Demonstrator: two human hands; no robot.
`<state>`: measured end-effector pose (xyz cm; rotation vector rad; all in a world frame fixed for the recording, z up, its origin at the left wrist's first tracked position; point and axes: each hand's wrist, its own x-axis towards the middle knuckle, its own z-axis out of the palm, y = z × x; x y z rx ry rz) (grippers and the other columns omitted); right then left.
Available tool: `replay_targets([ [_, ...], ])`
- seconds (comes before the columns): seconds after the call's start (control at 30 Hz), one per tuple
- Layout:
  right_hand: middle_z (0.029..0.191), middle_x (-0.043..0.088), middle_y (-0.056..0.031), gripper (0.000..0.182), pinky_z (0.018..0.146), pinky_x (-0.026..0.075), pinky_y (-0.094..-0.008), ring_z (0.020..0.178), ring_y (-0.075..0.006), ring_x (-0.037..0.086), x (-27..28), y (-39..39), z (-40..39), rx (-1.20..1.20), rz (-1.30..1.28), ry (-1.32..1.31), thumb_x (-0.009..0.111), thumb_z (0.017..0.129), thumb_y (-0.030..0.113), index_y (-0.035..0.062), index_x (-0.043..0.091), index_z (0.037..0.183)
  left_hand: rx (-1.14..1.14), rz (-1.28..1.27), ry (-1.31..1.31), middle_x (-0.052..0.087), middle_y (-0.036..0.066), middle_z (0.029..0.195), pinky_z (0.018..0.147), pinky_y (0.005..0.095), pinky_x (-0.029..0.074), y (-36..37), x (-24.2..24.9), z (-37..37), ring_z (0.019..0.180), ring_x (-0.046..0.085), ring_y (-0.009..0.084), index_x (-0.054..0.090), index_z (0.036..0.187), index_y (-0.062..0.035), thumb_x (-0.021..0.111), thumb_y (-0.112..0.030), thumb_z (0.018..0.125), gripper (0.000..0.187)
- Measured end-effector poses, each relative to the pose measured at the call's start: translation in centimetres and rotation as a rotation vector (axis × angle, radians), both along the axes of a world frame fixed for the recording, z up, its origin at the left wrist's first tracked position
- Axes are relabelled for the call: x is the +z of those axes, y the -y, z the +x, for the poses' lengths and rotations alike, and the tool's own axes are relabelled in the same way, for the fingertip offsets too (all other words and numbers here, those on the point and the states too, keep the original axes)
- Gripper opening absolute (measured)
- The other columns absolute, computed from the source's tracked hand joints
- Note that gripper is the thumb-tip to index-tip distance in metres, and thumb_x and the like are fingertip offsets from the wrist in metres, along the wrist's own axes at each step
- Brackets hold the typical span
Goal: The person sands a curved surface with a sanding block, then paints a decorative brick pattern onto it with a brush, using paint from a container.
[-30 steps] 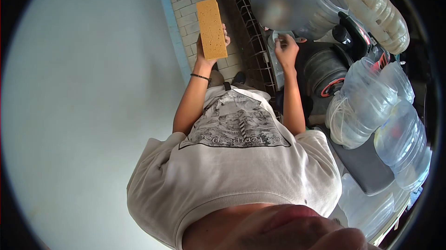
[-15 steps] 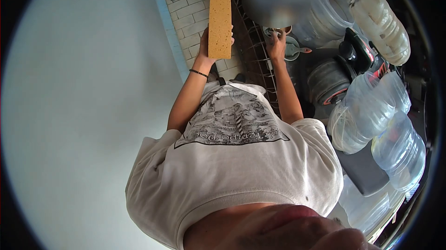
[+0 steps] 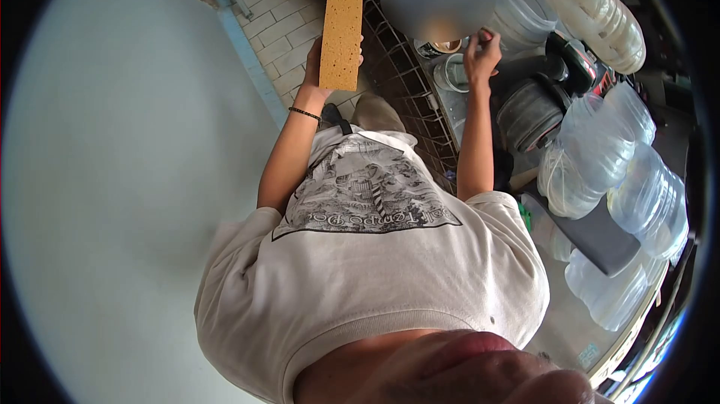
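My left hand (image 3: 313,66) is closed round a tan, pitted block like a sponge (image 3: 342,40), which stands upright over the tiled floor. My right hand (image 3: 482,59) has its fingers curled together around something small and reddish, mostly hidden. Just left of that hand is a pale cup (image 3: 452,72) on a grey surface. Behind the cup sits an open container (image 3: 442,47), partly covered by a blurred grey patch.
Large clear plastic bottles (image 3: 596,134) crowd the right side, near a dark rounded machine (image 3: 531,111). A wire rack (image 3: 405,66) runs between the hands. A plain pale wall (image 3: 135,179) fills the left.
My right hand has moved right, away from the container, and its fingers have curled up. The brush that lay in the cup is no longer there. The view has shifted; my left hand still holds the block.
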<state>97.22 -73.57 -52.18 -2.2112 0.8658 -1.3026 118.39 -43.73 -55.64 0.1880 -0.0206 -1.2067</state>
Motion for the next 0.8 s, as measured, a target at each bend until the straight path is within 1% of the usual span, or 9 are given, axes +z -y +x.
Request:
replay_targets([
  [0.03, 0.086, 0.072, -0.0194, 0.014, 0.072, 0.056, -0.0385, 0.075, -0.0322, 0.072, 1.5, -0.1, -0.2, -0.026, 0.123, -0.004, 0.069, 0.095, 0.008, -0.0006, 0.064, 0.106, -0.006, 0.005, -0.002, 0.062, 0.026, 0.13, 0.092, 0.0422, 0.051, 0.1, -0.3, 0.2, 0.095, 0.064, 0.0302, 0.056, 0.139, 0.0008, 0.052, -0.041, 0.102, 0.056],
  [0.07, 0.081, 0.071, -0.0207, 0.017, 0.068, 0.056, -0.04, 0.071, -0.0336, 0.072, 2.4, 0.2, -0.3, -0.042, 0.086, -0.045, 0.07, 0.096, 0.011, -0.0022, 0.062, 0.105, -0.012, 0.009, -0.008, 0.062, 0.026, 0.13, 0.092, 0.0422, 0.051, 0.3, -0.4, 0.4, 0.095, 0.064, 0.0303, 0.056, 0.139, 0.0008, 0.053, -0.04, 0.102, 0.055],
  [0.17, 0.081, 0.071, -0.022, 0.02, 0.067, 0.055, -0.0416, 0.071, -0.0357, 0.072, 1.6, 2.1, 0.0, -0.035, 0.056, -0.121, 0.07, 0.096, 0.013, -0.0025, 0.061, 0.105, -0.027, 0.0, -0.035, 0.062, 0.027, 0.13, 0.089, 0.0414, 0.052, 0.8, 0.1, 0.7, 0.094, 0.064, 0.0301, 0.056, 0.139, 0.0013, 0.052, -0.04, 0.103, 0.055],
  [0.23, 0.082, 0.069, -0.0252, 0.02, 0.067, 0.053, -0.0474, 0.074, -0.0434, 0.07, 1.5, 2.4, 0.6, -0.004, 0.033, -0.204, 0.068, 0.096, 0.014, -0.0021, 0.057, 0.104, -0.033, -0.015, -0.027, 0.061, 0.028, 0.129, 0.087, 0.0407, 0.053, 1.4, 0.6, 0.9, 0.093, 0.064, 0.0296, 0.055, 0.139, 0.002, 0.05, -0.04, 0.104, 0.055],
  [0.33, 0.081, 0.067, -0.0258, 0.021, 0.068, 0.052, -0.0512, 0.077, -0.0474, 0.068, -0.2, 4.0, 1.5, 0.029, 0.015, -0.278, 0.066, 0.096, 0.012, -0.0014, 0.051, 0.1, -0.004, 0.011, 0.008, 0.062, 0.027, 0.128, 0.085, 0.0401, 0.054, 2.4, 1.1, 0.9, 0.092, 0.064, 0.0287, 0.055, 0.138, 0.0031, 0.047, -0.039, 0.105, 0.054],
  [0.4, 0.081, 0.067, -0.026, 0.021, 0.068, 0.051, -0.0515, 0.077, -0.0482, 0.067, -0.8, 4.3, 1.8, 0.044, 0.033, -0.299, 0.066, 0.095, 0.011, -0.0014, 0.05, 0.099, 0.049, 0.1, -0.007, 0.062, 0.026, 0.128, 0.084, 0.0401, 0.055, 2.7, 1.9, 0.5, 0.091, 0.065, 0.0283, 0.055, 0.138, 0.0034, 0.046, -0.039, 0.106, 0.054],
  [0.5, 0.081, 0.067, -0.0262, 0.021, 0.068, 0.051, -0.0516, 0.078, -0.0495, 0.067, -1.7, 4.6, 2.5, 0.085, 0.072, -0.29, 0.066, 0.095, 0.011, -0.0014, 0.049, 0.098, 0.077, 0.166, 0.064, 0.063, 0.026, 0.127, 0.084, 0.0406, 0.054, 2.9, 1.4, 0.0, 0.09, 0.064, 0.0281, 0.055, 0.138, 0.003, 0.046, -0.038, 0.106, 0.053],
  [0.63, 0.083, 0.067, -0.0268, 0.022, 0.069, 0.052, -0.0511, 0.08, -0.0506, 0.067, -2.9, 5.1, 2.6, 0.114, 0.118, -0.32, 0.066, 0.095, 0.011, -0.0015, 0.049, 0.098, 0.096, 0.127, 0.059, 0.063, 0.025, 0.127, 0.085, 0.0407, 0.054, 2.9, 0.8, -0.3, 0.091, 0.064, 0.0279, 0.055, 0.138, 0.0029, 0.046, -0.038, 0.106, 0.053],
  [0.8, 0.084, 0.067, -0.0281, 0.022, 0.069, 0.053, -0.0502, 0.081, -0.0511, 0.067, -3.3, 5.2, 2.7, 0.096, 0.113, -0.298, 0.066, 0.095, 0.012, -0.0021, 0.049, 0.098, 0.134, 0.118, 0.054, 0.063, 0.026, 0.126, 0.086, 0.0408, 0.054, 2.6, 2.1, -0.9, 0.091, 0.064, 0.0279, 0.055, 0.138, 0.0032, 0.045, -0.038, 0.106, 0.053],
])
